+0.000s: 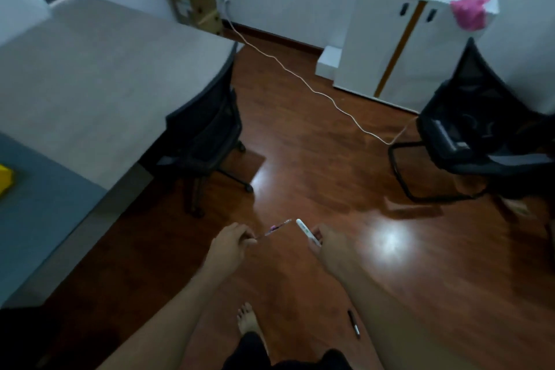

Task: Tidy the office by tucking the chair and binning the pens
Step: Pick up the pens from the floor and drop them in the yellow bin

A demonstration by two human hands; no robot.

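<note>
My left hand (232, 242) pinches a thin patterned pen (277, 227) that points up and to the right. In my right hand (330, 245) is a white pen (306, 233), angled up and to the left, so the two tips nearly meet above the wooden floor. A black pen (353, 323) lies on the floor beside my right forearm. A black wheeled office chair (207, 135) stands pushed in against the edge of the grey desk (99, 84).
A second black chair (468, 135) with a sled base stands at the right. A white cable (315, 90) runs across the floor from a wall socket. A white cabinet (405, 48) carries pink items. My bare foot (247, 320) is below.
</note>
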